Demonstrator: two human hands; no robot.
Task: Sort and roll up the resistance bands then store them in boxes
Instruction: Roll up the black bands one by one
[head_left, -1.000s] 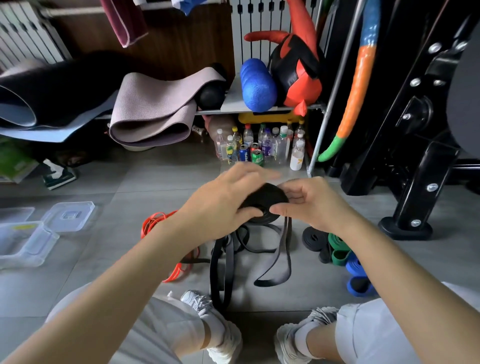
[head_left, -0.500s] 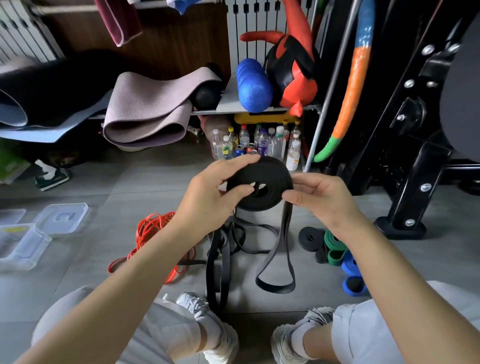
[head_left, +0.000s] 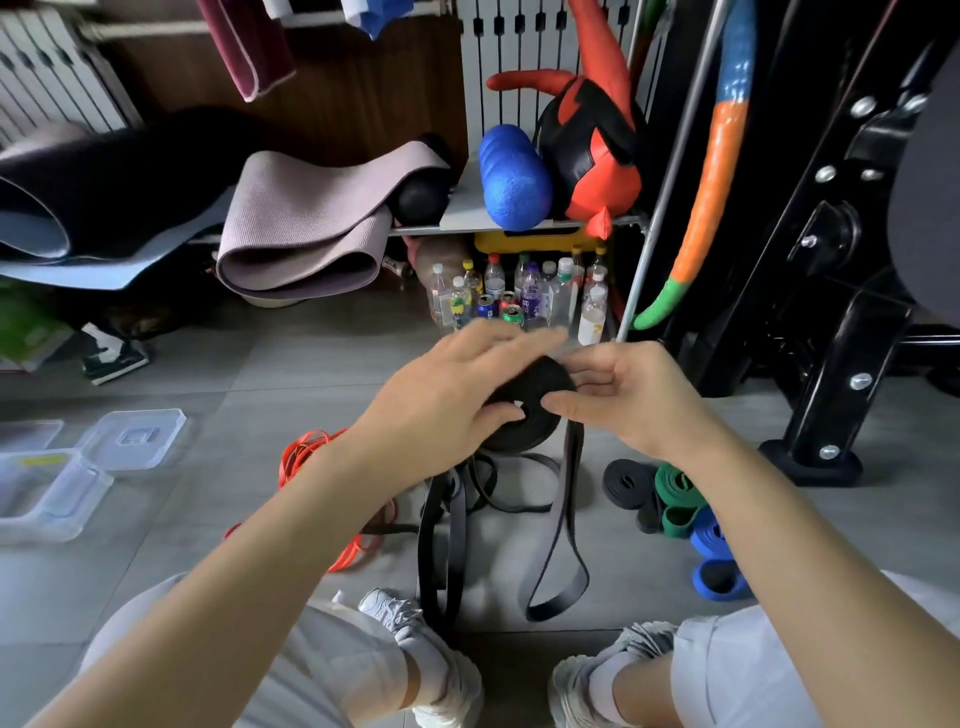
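Both hands hold a partly rolled black resistance band (head_left: 524, 434) above the floor. My left hand (head_left: 447, 400) wraps over its left side, thumb at the centre hole. My right hand (head_left: 623, 400) pinches the right side. The band's loose tail (head_left: 563, 525) hangs down in a loop to the floor. More black bands (head_left: 452, 525) lie tangled below, next to orange bands (head_left: 306, 462) on the left. Rolled black (head_left: 626, 483), green (head_left: 675, 493) and blue (head_left: 719, 577) bands lie at the right. Clear plastic boxes (head_left: 47, 499) stand open at the left with a lid (head_left: 132, 439).
A shelf holds yoga mats (head_left: 306, 234), a blue foam roller (head_left: 511, 179) and a red bag (head_left: 597, 150); bottles and cans (head_left: 519, 299) stand beneath. A black machine frame (head_left: 831, 364) rises at right. My knees and white shoes (head_left: 441, 670) are at the bottom.
The roll was turned face-on to me and lifted, then tilted back down; my left fingers shifted over its top, blurred with motion. The hanging tail is a bit shorter.
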